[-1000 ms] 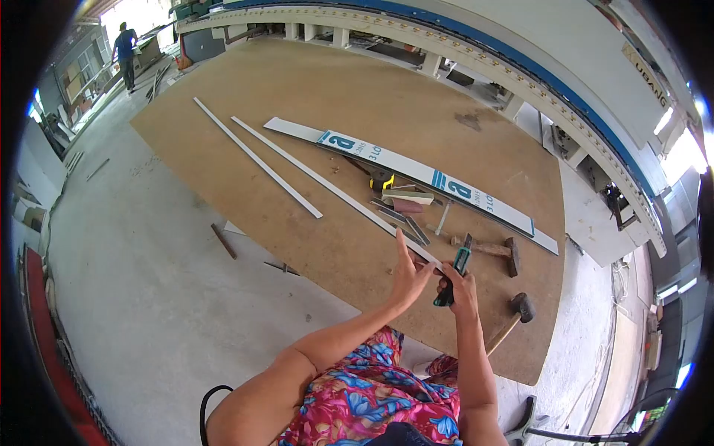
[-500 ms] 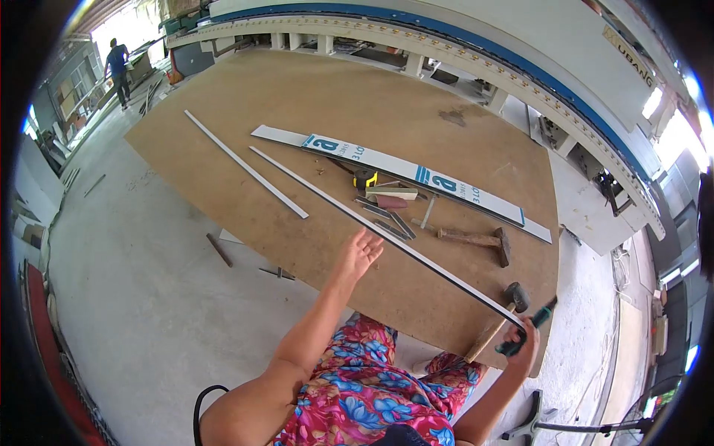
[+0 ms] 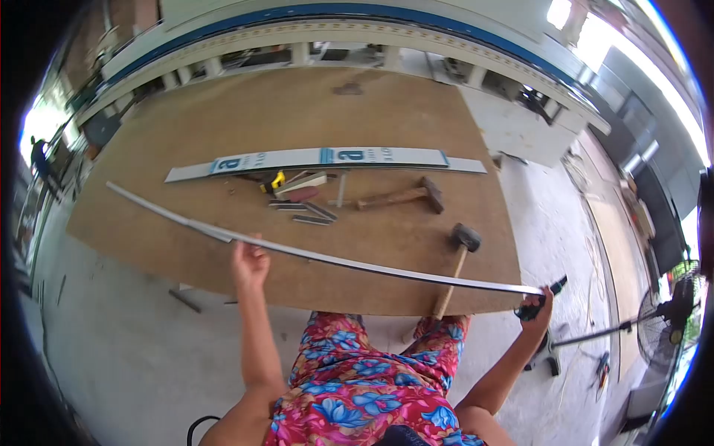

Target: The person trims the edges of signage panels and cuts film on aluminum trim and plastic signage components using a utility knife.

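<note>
A long thin white strip (image 3: pixel 357 264) with a dark edge stretches across in front of me, bowing slightly. My left hand (image 3: pixel 251 262) pinches it toward its left end. At the other end, my right hand (image 3: pixel 537 308) grips the strip together with a green-and-black tool (image 3: pixel 558 285) that looks like a utility knife. A second thin strip (image 3: pixel 145 202) lies on the brown board, partly overlapped in view by the held one. Beneath the right part of the held strip rests a rubber mallet (image 3: pixel 465 237), its wooden handle toward me.
On the brown board (image 3: pixel 297 111) lie a hammer (image 3: pixel 405 197), a tape measure (image 3: pixel 277 181), several short metal pieces (image 3: pixel 312 219) and long printed panels (image 3: pixel 282 159). A large machine (image 3: pixel 335 26) spans the back. A fan (image 3: pixel 666 312) stands right; a person (image 3: pixel 44 167) is far left.
My view has turned to the right. The held strip now lies more level across me. My left hand, open beside the strip before, has moved toward its left end and closed on it.
</note>
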The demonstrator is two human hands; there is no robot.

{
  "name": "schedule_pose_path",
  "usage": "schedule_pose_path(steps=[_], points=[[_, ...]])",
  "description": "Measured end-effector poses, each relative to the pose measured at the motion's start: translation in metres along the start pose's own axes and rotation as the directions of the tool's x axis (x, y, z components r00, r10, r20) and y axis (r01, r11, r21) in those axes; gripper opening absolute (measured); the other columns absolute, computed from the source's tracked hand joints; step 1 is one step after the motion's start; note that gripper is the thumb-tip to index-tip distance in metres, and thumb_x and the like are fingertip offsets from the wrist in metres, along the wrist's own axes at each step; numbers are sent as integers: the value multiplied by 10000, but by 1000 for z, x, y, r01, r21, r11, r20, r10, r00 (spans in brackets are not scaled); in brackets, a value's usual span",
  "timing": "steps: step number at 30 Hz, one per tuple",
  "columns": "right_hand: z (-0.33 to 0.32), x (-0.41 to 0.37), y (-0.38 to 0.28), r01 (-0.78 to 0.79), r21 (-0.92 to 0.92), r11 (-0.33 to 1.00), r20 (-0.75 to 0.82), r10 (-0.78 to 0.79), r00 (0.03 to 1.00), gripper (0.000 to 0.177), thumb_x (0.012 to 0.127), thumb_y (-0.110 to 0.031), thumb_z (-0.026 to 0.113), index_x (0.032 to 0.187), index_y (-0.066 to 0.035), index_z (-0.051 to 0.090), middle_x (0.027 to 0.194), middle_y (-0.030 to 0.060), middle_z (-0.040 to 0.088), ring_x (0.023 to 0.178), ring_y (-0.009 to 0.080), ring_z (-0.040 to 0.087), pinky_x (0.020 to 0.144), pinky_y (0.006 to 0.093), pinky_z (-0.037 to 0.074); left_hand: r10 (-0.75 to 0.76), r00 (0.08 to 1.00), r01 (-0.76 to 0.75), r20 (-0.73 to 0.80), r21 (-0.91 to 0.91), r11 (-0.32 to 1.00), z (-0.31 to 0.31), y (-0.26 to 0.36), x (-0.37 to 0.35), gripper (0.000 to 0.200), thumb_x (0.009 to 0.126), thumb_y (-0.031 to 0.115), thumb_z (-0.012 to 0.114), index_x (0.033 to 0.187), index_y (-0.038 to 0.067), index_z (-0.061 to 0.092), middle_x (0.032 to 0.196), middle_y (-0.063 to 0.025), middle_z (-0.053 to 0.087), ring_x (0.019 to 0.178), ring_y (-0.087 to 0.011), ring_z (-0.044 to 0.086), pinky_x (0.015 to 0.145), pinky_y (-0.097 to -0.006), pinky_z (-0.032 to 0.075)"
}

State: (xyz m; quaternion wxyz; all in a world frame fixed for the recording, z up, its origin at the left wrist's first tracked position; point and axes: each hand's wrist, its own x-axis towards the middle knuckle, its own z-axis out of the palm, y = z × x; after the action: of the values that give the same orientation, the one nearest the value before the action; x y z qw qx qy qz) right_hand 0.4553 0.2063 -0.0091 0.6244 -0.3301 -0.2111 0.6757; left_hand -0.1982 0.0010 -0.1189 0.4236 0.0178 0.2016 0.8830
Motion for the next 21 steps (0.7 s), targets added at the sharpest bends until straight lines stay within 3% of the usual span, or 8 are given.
schedule_pose_path(steps=[3,5,7,10,16,19,21], points=[[-10,20,-7,31,-36,999,-24,-32,999,206,906,-271,606,764,-145,527,509,-18,431,490,109,497,467,255,489,23,1000,-23,-14,23,999,-7,27,-9,266,940,279,543,1035,42,615,883,-90,646,593,-113,512,497,-235,432],[-12,37,-3,63,-91,994,-56,-69,996,218,906,-322,615,827,-127,558,573,-11,498,496,100,513,480,254,493,31,1000,-31,-2,26,999,-20,39,-8,251,954,282,532,1025,51,597,838,-75,624,586,-114,501,499,-237,423],[0,48,2,10,75,997,-63,-5,998,282,905,-376,614,939,-96,589,680,3,567,501,80,513,486,245,486,134,991,-134,8,98,986,-30,46,-9,257,960,299,529,997,52,590,851,-77,631,593,-114,510,514,-234,433],[22,49,20,45,20,999,-101,-43,994,438,892,-435,614,1095,-49,573,779,40,593,530,71,517,489,233,464,234,970,-220,-64,177,959,-4,36,-13,265,962,317,528,961,58,581,868,-80,642,607,-118,528,535,-231,450],[68,30,84,33,-307,951,-68,-56,996,402,923,-315,437,1217,-56,528,852,77,582,588,128,537,475,279,458,293,953,-274,-80,188,943,48,-22,-27,264,949,330,557,988,69,572,929,-121,670,683,-135,607,616,-238,490],[83,16,112,128,-588,799,105,-82,991,383,927,-248,473,1244,-40,527,851,44,588,603,103,535,511,250,458,303,951,-272,-62,297,915,85,-58,-45,275,938,346,574,1022,84,564,957,-124,674,693,-137,616,664,-262,499],[98,4,131,223,-653,724,202,-117,972,384,920,-182,507,1273,-31,519,851,20,587,626,83,535,545,225,453,283,958,-253,-45,332,909,109,-80,-62,285,933,353,580,1047,93,554,1031,-143,668,758,-163,649,719,-281,504]])
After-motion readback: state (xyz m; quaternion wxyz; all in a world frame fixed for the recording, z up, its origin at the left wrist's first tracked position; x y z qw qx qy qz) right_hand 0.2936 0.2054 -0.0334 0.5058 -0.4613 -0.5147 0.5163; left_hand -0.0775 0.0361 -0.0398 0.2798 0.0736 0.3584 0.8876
